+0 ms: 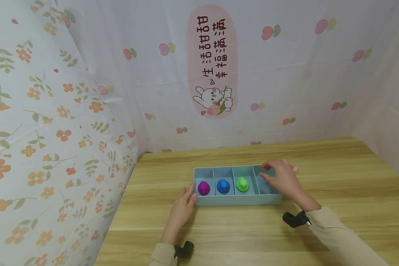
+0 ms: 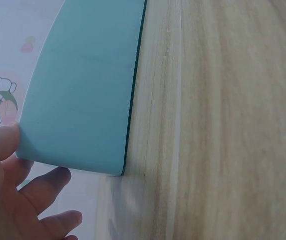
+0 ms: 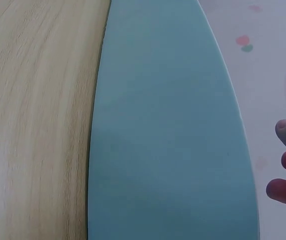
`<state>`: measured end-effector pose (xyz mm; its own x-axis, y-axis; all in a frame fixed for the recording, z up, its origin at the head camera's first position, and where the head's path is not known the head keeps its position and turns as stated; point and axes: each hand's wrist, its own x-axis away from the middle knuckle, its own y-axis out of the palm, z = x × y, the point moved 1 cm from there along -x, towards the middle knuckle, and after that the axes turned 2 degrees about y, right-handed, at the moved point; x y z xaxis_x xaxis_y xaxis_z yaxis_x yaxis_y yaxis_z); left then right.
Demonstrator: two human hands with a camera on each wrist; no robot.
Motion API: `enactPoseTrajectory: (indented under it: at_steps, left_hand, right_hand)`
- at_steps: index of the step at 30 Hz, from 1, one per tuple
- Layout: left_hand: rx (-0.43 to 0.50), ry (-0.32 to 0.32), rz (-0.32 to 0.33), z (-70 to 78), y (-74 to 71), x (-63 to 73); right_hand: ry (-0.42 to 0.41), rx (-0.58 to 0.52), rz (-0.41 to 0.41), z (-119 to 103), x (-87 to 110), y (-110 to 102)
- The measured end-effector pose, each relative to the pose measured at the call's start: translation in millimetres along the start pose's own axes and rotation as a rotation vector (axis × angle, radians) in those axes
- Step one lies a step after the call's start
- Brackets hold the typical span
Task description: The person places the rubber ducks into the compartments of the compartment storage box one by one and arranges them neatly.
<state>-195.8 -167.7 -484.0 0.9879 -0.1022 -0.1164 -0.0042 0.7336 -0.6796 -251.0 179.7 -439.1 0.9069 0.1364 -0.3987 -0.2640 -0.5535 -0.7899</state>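
A light blue box [image 1: 237, 200] with a row of compartments lies on the table. From the left, its compartments hold a purple toy duck [image 1: 204, 188], a blue toy duck [image 1: 223, 186] and a green toy duck [image 1: 242, 184]. My left hand [image 1: 183, 205] is at the box's left end, fingertips against the end wall; in the left wrist view its thumb [image 2: 2, 141] lies by the top corner. Over the rightmost compartment, my right hand [image 1: 283, 178] hovers with thumb and fingers apart and nothing between them, covering part of that compartment.
The box stands on a wood-grain table [image 1: 239, 232]. Behind it hangs a white printed cloth [image 1: 279, 81] with a rabbit picture, and a flowered cloth [image 1: 53, 147] runs down the left side. Each wrist wears a black camera mount [image 1: 296, 219].
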Motion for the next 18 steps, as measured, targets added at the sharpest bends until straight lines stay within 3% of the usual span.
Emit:
enactPoseTrajectory:
  at_steps: [18]
  left_hand:
    - [-0.011, -0.002, -0.001, 0.7, 0.2, -1.1]
  right_hand:
    - [0.042, -0.016, 0.029, 19.2, 10.9, -13.7]
